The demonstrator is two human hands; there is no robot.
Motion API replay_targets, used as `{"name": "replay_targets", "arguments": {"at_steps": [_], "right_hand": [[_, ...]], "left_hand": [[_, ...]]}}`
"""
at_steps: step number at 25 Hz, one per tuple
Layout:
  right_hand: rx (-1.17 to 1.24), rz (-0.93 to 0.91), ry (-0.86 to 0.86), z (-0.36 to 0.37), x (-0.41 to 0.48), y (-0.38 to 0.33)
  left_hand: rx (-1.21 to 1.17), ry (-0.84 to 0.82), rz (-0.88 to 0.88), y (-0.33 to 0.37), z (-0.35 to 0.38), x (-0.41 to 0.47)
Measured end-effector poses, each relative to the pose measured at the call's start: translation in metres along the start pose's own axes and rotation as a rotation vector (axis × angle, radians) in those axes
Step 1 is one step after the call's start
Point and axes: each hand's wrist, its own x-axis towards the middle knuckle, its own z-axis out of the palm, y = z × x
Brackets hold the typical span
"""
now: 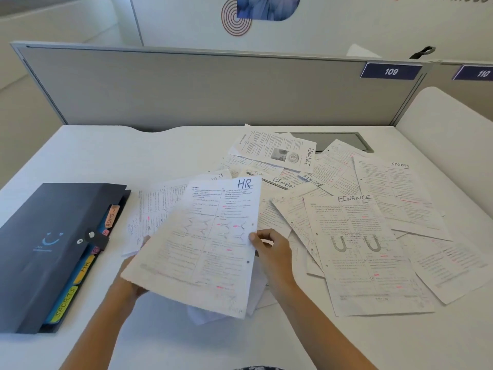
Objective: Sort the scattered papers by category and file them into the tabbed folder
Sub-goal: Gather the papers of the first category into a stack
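Desk (80,156): I see a white top, and on it lies the tabbed folder (53,249), dark, flat, its snap strap fastened.
Tabs: along the folder's right edge I read ADMIN (111,216), HR (85,267) and SPORTS (65,303).
HR sheet (208,236): held tilted above the desk, just right of the folder, with "HR" handwritten at its top corner; more sheets show behind it on the folder side.
Left hand (132,285): grips the HR sheet at the lower corner nearest the folder; its fingers are mostly hidden beneath the paper.
Right hand (269,249): thumb and fingers pinch the sheet's edge on the side away from the folder.
Scattered papers (360,236): overlapping loosely, well right of the folder, some headed FINANCE or SPORTS.
Partition (186,89): a grey panel standing behind the folder at the desk's far edge, with a blue plate (390,72) reading 109 far to the right.
Wall (186,22): white beyond the partition, with a graphic of concentric rings (236,21).
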Motion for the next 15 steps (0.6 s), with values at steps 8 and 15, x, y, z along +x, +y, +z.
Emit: {"name": "replay_targets", "arguments": {"at_steps": [8,15], "right_hand": [[-0.321,-0.146,-0.148,-0.011,-0.001,0.000],[-0.963,0.089,0.062,-0.027,0.001,0.005]], "left_hand": [[0.338,-0.329,-0.018,-0.005,-0.035,0.014],[0.340,-0.026,0.116,-0.008,-0.031,0.017]]}}
